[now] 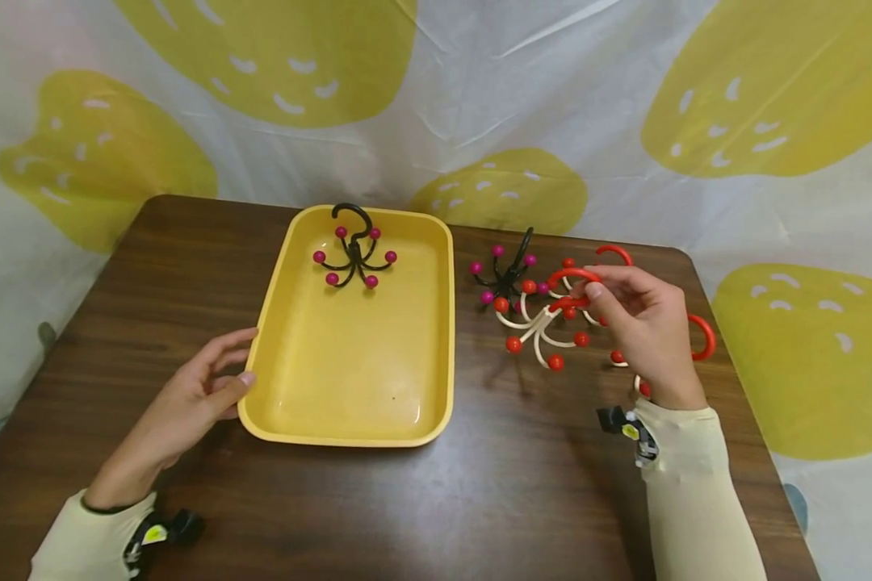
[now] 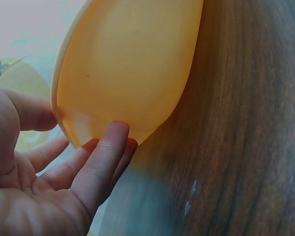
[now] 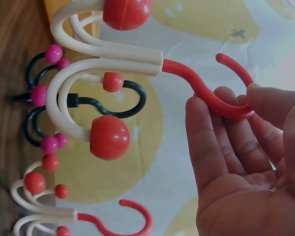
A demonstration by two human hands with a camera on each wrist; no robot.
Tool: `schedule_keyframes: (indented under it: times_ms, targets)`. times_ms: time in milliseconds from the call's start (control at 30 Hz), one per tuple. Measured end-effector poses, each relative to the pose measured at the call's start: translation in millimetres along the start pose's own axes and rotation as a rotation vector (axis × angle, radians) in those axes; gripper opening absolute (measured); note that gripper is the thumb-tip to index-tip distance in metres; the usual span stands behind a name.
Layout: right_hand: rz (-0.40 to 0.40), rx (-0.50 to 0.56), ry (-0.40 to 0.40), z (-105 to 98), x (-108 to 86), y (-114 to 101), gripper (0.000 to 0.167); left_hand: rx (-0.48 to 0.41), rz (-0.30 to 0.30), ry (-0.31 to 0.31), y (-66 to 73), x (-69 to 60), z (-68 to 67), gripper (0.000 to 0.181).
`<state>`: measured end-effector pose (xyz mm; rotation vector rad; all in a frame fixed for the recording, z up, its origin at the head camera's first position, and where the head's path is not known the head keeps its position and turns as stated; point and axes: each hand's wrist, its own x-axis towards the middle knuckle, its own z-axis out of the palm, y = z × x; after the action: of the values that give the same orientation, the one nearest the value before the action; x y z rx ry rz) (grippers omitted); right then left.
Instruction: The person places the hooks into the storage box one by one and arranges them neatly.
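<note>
My right hand (image 1: pixel 643 323) pinches the red hook of a multi-arm hanger (image 3: pixel 108 54) between thumb and fingers. Cream arms tipped with red balls spread out from its stem, above the table to the right of the tray. The left hand (image 1: pixel 196 395) touches the left side of a yellow tray (image 1: pixel 450 339) with thumb and fingertips, also seen in the left wrist view. Inside the tray, at its far end, stands a black hanger (image 1: pixel 354 252) with magenta balls. A second black hanger (image 1: pixel 507 278) lies on the table behind the held one.
Partly hidden by the right hand are more red-and-cream hangers, one with its red hook (image 1: pixel 614 252) behind the hand and another with its hook (image 1: pixel 705 337) to the right. The dark wooden table (image 1: pixel 421 516) ends at a white curtain (image 1: pixel 480 105) with yellow shapes.
</note>
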<state>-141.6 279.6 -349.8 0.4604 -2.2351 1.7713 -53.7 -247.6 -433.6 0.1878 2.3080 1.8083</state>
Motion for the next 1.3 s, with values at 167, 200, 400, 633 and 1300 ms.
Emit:
schedule_keyframes:
  times_ms: [167,200,400,633,1300]
  targets:
    - [-0.030,0.043,-0.001,6,8.9,-8,0.020,-0.003,0.003,0.001,0.3,0.2,0.2,0.059]
    - [-0.036,0.064,-0.005,8,10.8,-10,0.020,0.000,0.002,0.002,0.4,0.2,0.1,0.059]
    - [-0.052,0.126,-0.019,18,22.0,-16,0.021,0.014,-0.008,0.004,1.1,0.9,-0.9,0.059]
    - [-0.050,0.127,-0.018,30,34.2,-24,0.022,0.013,-0.005,0.004,0.5,1.5,-1.0,0.059]
    - [-0.037,0.077,-0.048,70,77.7,-40,0.016,0.021,-0.021,0.012,-0.9,-1.4,1.3,0.060]
